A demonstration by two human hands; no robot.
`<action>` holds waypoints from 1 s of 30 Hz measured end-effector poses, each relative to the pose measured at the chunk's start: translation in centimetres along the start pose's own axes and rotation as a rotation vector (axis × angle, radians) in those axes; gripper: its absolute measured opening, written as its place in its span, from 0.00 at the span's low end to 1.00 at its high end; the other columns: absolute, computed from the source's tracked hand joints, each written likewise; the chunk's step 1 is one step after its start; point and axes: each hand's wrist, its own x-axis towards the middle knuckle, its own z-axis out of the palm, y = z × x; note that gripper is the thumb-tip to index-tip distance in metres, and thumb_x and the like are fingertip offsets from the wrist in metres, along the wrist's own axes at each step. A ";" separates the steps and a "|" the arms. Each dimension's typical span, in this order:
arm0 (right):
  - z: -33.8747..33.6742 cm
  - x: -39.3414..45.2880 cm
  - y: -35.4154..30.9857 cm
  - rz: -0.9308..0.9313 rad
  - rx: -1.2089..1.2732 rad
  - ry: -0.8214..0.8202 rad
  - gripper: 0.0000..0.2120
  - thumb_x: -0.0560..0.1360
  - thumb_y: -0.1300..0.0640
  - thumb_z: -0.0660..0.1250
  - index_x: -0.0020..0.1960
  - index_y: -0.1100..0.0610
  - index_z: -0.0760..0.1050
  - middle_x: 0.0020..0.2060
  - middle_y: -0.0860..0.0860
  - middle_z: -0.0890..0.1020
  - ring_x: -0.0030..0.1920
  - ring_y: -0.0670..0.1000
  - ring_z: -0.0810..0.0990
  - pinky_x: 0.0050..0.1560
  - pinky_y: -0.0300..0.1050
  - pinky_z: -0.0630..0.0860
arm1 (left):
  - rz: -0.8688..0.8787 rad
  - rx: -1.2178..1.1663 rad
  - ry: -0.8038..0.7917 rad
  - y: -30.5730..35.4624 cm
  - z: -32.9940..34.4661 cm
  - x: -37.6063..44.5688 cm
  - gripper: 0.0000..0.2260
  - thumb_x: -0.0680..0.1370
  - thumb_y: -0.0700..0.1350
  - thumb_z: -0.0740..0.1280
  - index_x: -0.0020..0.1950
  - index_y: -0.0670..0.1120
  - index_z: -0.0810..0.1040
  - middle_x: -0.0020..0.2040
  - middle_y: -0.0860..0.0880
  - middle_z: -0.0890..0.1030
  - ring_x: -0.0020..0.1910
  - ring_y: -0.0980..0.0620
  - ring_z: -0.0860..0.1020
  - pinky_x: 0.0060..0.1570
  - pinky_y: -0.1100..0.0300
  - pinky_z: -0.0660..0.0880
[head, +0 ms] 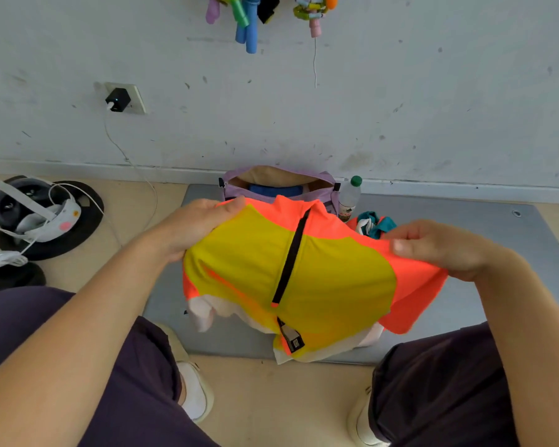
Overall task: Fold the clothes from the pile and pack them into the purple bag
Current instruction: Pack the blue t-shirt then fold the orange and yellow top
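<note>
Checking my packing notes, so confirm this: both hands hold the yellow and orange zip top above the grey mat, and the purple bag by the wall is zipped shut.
One thing is wrong: the purple bag is open, not zipped, with a blue item inside, as the head view shows. The left hand and right hand do hold the yellow and orange zip top above the grey mat.

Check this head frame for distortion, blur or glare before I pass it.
Head view: wide-angle bending bows the baseboard and stretches the forearms at the lower edge; even, soft light, no hard shadows or glare; the garment, the left hand and the right hand are sharp, the purple bag slightly softer.
</note>
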 end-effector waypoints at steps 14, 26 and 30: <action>-0.1 0.0 0.1 -0.102 0.259 0.193 0.22 0.71 0.37 0.65 0.56 0.49 0.82 0.52 0.55 0.85 0.50 0.58 0.85 0.46 0.50 0.82 | -0.055 0.075 -0.260 1.1 -1.4 -1.3 0.42 0.55 0.69 0.78 0.58 0.41 0.81 0.56 0.41 0.84 0.54 0.41 0.83 0.55 0.51 0.80; -3.1 -1.8 -4.3 -0.009 -0.216 0.351 0.22 0.59 0.35 0.71 0.41 0.51 0.83 0.34 0.50 0.85 0.34 0.48 0.84 0.39 0.48 0.78 | 0.027 0.638 -0.068 5.3 -1.2 -1.7 0.36 0.56 0.70 0.77 0.42 0.37 0.78 0.34 0.48 0.79 0.32 0.50 0.76 0.31 0.59 0.67; -5.9 -1.6 -7.8 -0.164 -0.156 0.573 0.15 0.66 0.36 0.71 0.41 0.48 0.81 0.29 0.51 0.83 0.30 0.49 0.81 0.39 0.50 0.79 | 0.217 0.514 0.282 10.1 -3.6 -1.3 0.31 0.55 0.66 0.74 0.40 0.38 0.81 0.32 0.47 0.77 0.32 0.51 0.73 0.34 0.57 0.66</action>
